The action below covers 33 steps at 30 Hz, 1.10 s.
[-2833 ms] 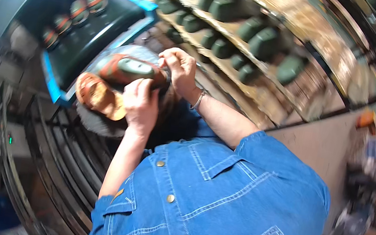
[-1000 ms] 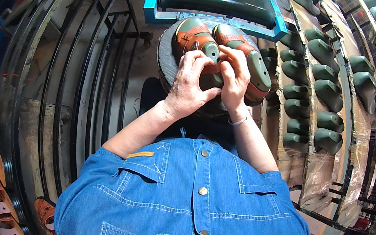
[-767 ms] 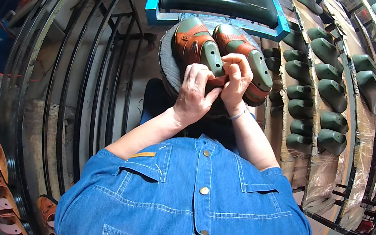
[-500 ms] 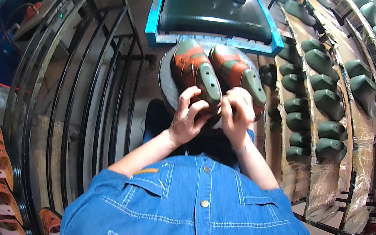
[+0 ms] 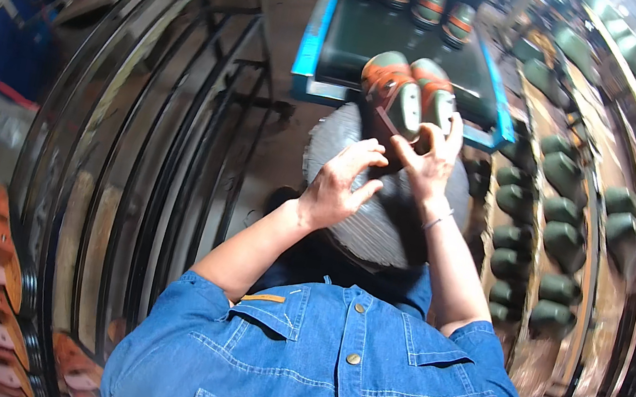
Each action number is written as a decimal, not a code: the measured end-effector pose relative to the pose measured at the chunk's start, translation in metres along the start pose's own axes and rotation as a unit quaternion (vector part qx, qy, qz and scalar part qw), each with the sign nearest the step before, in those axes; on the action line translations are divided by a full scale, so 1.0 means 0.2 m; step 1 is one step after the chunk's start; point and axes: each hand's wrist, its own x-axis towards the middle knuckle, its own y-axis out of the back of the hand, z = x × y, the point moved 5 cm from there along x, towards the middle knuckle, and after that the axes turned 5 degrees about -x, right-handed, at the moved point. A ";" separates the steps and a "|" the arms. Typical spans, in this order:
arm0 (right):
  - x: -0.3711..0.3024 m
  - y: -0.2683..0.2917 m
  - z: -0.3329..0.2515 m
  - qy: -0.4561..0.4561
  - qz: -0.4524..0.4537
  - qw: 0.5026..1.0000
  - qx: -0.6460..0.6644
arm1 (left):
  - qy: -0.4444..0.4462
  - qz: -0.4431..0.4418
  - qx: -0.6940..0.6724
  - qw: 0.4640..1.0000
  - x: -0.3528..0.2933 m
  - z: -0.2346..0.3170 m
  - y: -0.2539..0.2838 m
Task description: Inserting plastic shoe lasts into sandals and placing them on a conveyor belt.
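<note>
The pair has just left the stool (image 5: 368, 228): half a second ago both shoes lay on its round top with a hand at each heel side, and now the left shoe (image 5: 392, 85) and right shoe (image 5: 434, 86) are farther off, side by side over the near end of the belt (image 5: 343, 56), toes pointing away. Whether their soles rest on it or hang just above is hidden. The left hand (image 5: 340, 181) has come away, its grip loose and holding nothing, fingers half curled over the stool. The right hand (image 5: 432, 167) is at the heels, fingers by the right shoe and thumb near the left; I cannot tell whether its grip is firm or letting go. A thin dark strip (image 5: 385, 122) shows by the left shoe's heel, too blurred to identify. For the work in hand, the change seems to mean that handling at the stool has given way to placing on the belt, where four shoes (image 5: 429, 8) stand in a row at the far end.
</note>
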 end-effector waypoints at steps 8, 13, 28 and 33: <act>0.66 -0.52 0.60 0.088 0.028 0.996 0.006 | -0.066 0.214 0.320 0.920 -0.33 0.70 0.92; 0.72 -0.76 0.61 0.038 -0.059 0.997 -0.019 | 0.003 0.430 0.724 0.540 -0.70 1.45 1.33; -0.04 0.25 1.04 -0.033 -0.165 0.977 0.129 | 0.441 0.249 0.744 0.436 -0.93 1.44 2.28; -0.43 0.73 1.24 -0.215 -0.099 0.958 0.165 | 0.294 0.251 0.745 0.544 -0.63 1.39 1.89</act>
